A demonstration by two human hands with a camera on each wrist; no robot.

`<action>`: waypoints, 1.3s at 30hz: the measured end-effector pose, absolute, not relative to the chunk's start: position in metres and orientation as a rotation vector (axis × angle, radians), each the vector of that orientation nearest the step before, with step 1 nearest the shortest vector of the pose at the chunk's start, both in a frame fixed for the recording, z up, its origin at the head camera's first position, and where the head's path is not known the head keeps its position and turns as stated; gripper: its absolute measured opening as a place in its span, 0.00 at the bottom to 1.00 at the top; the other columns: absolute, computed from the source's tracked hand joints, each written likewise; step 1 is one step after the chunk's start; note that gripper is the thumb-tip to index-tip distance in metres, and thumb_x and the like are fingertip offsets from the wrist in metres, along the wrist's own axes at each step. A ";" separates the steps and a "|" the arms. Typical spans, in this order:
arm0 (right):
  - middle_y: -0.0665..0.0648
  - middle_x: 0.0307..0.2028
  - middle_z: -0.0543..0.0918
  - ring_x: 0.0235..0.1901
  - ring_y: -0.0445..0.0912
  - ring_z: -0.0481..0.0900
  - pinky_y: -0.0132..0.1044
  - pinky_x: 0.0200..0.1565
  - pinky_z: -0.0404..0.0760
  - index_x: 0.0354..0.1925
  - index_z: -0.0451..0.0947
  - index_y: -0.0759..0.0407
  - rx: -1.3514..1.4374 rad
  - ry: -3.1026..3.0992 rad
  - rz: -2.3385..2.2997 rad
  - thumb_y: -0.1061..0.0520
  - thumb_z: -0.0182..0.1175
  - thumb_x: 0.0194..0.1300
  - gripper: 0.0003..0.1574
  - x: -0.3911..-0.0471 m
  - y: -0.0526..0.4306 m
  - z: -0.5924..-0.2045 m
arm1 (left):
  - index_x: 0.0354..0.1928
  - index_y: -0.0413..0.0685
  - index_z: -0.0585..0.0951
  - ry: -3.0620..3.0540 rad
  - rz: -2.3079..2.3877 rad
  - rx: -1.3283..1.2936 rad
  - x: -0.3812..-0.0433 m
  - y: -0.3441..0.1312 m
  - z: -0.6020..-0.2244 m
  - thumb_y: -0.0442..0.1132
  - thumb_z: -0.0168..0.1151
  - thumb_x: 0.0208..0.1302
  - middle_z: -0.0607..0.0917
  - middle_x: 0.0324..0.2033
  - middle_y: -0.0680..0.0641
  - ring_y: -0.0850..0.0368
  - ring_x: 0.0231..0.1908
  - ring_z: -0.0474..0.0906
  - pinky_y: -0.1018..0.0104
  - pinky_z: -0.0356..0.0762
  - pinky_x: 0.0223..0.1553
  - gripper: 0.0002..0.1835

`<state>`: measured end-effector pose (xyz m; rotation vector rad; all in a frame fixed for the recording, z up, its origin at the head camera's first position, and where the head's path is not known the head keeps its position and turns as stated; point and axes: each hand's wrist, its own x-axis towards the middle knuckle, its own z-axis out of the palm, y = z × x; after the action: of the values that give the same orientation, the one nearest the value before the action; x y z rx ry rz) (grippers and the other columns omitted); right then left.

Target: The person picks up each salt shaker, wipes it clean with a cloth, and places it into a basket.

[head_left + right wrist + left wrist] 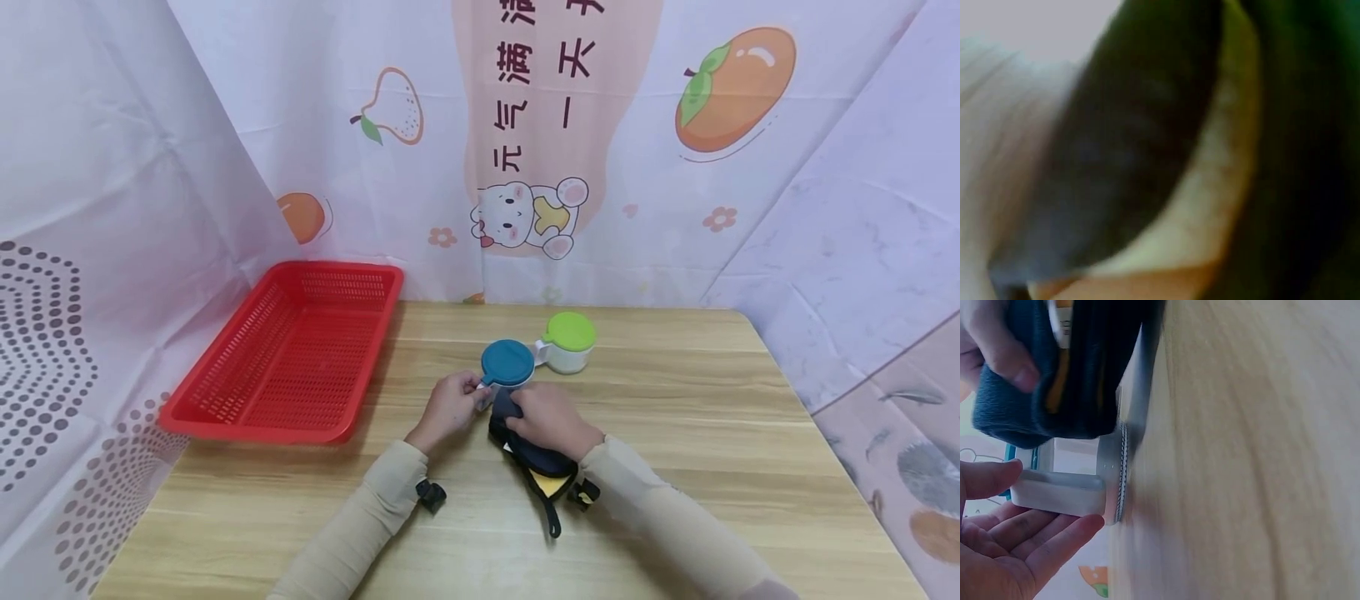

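A white canister with a blue lid [507, 362] stands upright on the table. My left hand [447, 410] grips its handle; in the left wrist view the thumb is above the white handle [1060, 494] and the other fingers lie below. My right hand [551, 417] holds a folded dark blue cloth [543, 458] with a yellow inner side and a hanging loop, against the near side of the canister. The dark cloth [1010, 406] hides part of the canister in the left wrist view. Blurred dark and yellow fabric [1129, 137] fills much of the right wrist view.
Just behind and right of the blue lid is another white canister with a green lid [570, 333], its handle toward the left. A red perforated basket [363, 367] stands at the table's left. A printed curtain [420, 192] hangs along the back edge of the wooden table [697, 400].
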<state>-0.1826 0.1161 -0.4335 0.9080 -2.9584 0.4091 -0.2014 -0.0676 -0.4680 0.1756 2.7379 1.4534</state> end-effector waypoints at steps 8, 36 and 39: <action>0.52 0.22 0.76 0.24 0.45 0.73 0.41 0.28 0.71 0.26 0.78 0.59 0.898 -3.062 0.390 0.52 0.68 0.57 0.12 -0.192 0.121 -0.443 | 0.29 0.44 0.81 2.737 1.417 0.184 -0.202 -0.066 -0.464 0.40 0.63 0.66 0.81 0.22 0.47 0.60 0.23 0.68 0.69 0.63 0.23 0.09; 0.52 0.22 0.76 0.23 0.44 0.69 0.36 0.26 0.69 0.30 0.79 0.62 0.590 -2.973 0.807 0.57 0.65 0.61 0.09 -0.204 0.162 -0.444 | 0.32 0.42 0.80 2.738 1.379 0.172 -0.199 -0.065 -0.463 0.38 0.61 0.66 0.81 0.25 0.49 0.57 0.28 0.71 0.69 0.68 0.29 0.07; 0.52 0.23 0.78 0.23 0.44 0.70 0.36 0.27 0.70 0.30 0.79 0.61 0.597 -2.981 0.779 0.55 0.65 0.61 0.09 -0.205 0.163 -0.441 | 0.32 0.42 0.81 2.730 1.380 0.165 -0.199 -0.065 -0.463 0.38 0.60 0.66 0.82 0.26 0.48 0.57 0.29 0.72 0.68 0.69 0.30 0.07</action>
<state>-0.2046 0.1630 -0.4405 0.5972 -2.9806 0.7789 -0.1993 -0.0654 -0.4635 0.1648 2.7296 1.3801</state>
